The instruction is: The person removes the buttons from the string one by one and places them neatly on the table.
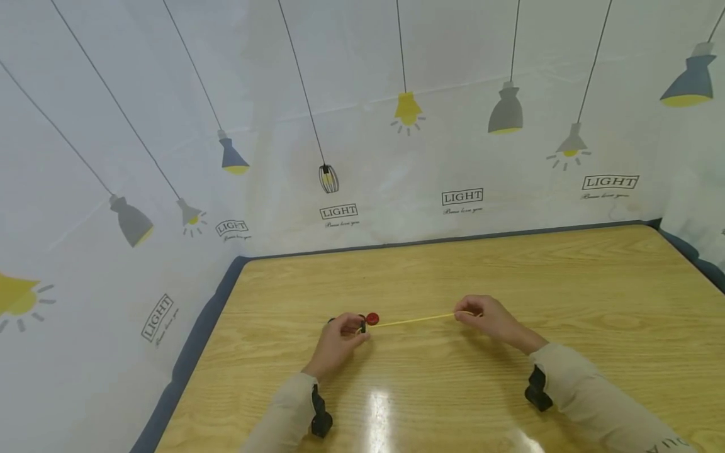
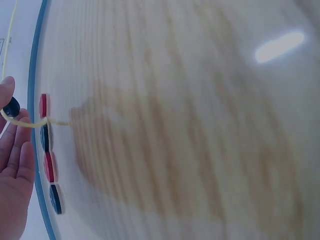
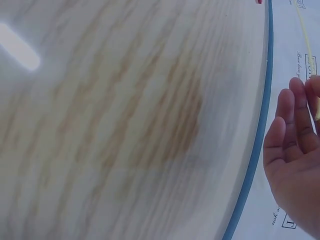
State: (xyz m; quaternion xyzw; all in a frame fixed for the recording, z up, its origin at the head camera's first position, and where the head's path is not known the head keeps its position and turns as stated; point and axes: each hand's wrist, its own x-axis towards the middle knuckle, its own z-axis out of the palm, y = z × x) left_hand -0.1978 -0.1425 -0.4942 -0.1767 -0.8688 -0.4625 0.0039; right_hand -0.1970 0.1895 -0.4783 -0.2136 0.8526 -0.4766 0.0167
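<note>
In the head view my left hand [image 1: 335, 345] pinches a small black button-like disc [image 1: 363, 326] between thumb and fingertips. A yellow string [image 1: 416, 321] runs taut from it to my right hand [image 1: 488, 318], which pinches the string between thumb and finger. In the left wrist view the string passes by the black disc [image 2: 12, 107], and a tail hangs below; whether it goes through a hole cannot be told. A red disc [image 1: 372, 319] lies on the table just beyond the left fingertips. The right wrist view shows my right hand [image 3: 295, 150], its other fingers loosely bent.
Under the left hand, more discs lie in a row, among them a red one [image 2: 49, 167] and a black one [image 2: 55, 199]. The wooden table [image 1: 453, 390] has a blue edge and meets a white wall covering [image 1: 396, 157] printed with lamps.
</note>
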